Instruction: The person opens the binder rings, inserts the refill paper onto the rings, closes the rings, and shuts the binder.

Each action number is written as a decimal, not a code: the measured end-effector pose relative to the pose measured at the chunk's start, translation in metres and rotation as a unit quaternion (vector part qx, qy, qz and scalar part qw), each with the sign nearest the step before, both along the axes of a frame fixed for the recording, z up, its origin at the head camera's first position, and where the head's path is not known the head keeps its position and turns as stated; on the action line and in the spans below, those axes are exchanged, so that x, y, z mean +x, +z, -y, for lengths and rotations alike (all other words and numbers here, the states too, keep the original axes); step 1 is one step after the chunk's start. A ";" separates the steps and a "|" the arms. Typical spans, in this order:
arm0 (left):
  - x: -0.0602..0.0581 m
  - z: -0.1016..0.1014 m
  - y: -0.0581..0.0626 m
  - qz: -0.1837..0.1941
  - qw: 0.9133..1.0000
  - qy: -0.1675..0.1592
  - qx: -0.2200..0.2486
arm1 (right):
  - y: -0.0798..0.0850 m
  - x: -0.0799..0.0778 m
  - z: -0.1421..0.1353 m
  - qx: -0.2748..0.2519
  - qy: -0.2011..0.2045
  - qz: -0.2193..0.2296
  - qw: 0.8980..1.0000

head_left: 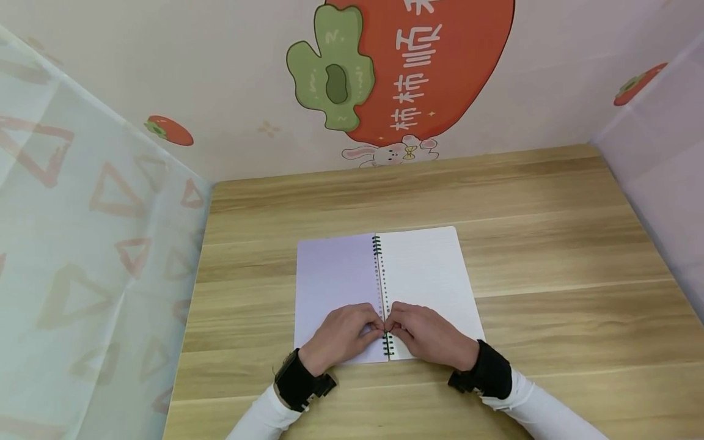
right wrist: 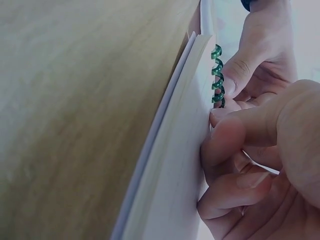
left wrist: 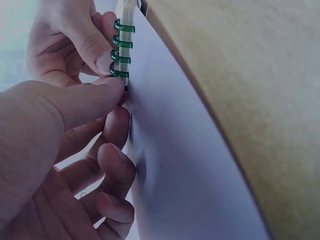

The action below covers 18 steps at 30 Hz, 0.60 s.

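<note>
An open notebook lies flat on the wooden table, its lilac cover (head_left: pixel 334 275) on the left and a white lined page (head_left: pixel 425 272) on the right. Green binding rings show at the far end (head_left: pixel 376 245) and the near end (head_left: pixel 388 348) of the spine; between them runs a row of bare holes. My left hand (head_left: pixel 343 333) and right hand (head_left: pixel 431 335) meet at the spine, thumbs and fingertips pinching the near green binding (left wrist: pixel 121 50) where the rings stop. Curled lower fingers of both hands rest against the pages. Fingertips hide the exact pinch point.
Wood-grain table (head_left: pixel 561 256) surrounds the notebook. A printed backdrop (head_left: pixel 236 79) rises behind the table's far edge, with patterned sheets at left (head_left: pixel 82 244) and right (head_left: pixel 671 159). Black wrist straps (head_left: pixel 489 371) with small cameras sit at both cuffs.
</note>
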<state>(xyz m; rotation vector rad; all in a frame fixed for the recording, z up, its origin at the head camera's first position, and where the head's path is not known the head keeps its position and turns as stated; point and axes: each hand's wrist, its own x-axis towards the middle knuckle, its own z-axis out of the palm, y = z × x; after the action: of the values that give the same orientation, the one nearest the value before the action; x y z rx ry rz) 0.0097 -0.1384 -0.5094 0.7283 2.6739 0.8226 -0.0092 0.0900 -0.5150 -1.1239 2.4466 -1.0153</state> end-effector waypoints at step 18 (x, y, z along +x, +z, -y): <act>-0.003 -0.003 0.005 0.004 1.000 0.006 -0.007 | 0.002 0.000 0.002 -0.001 -0.008 0.006 1.000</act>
<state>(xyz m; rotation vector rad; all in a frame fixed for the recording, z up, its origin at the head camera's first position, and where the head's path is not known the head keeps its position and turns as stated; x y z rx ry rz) 0.0071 -0.1358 -0.5045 0.7051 2.6767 0.8070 -0.0094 0.0881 -0.5128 -1.0968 2.4491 -1.0269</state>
